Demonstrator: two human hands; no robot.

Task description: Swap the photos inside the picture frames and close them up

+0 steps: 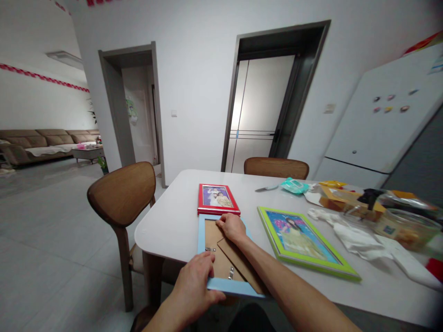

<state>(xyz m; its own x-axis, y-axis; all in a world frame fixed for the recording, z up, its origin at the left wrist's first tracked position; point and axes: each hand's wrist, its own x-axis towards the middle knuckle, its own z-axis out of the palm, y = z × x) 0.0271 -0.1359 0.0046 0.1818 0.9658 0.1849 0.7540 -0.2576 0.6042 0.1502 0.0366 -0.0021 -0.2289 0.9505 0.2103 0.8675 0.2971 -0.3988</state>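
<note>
A light blue picture frame (232,287) lies face down near the table's edge, its brown backing board (212,236) showing. A brown flap, apparently the stand (238,263), lies across the back, with small metal hardware pieces (231,273) beside it. My left hand (196,281) grips the frame's near left corner, thumb on the near rim and fingers along the left side. My right hand (231,227) has its fingers curled together at the far end of the backing, by the inner edge; what is between the fingertips is hidden. My right forearm covers the frame's right side.
A red framed photo (218,198) touches the blue frame's far end. A green framed photo (304,240) lies to the right. Farther back are a knife (266,188) and a teal packet (294,186). White cloth (353,235) and a clear tub (403,228) crowd the right. Chairs (122,193) flank the table.
</note>
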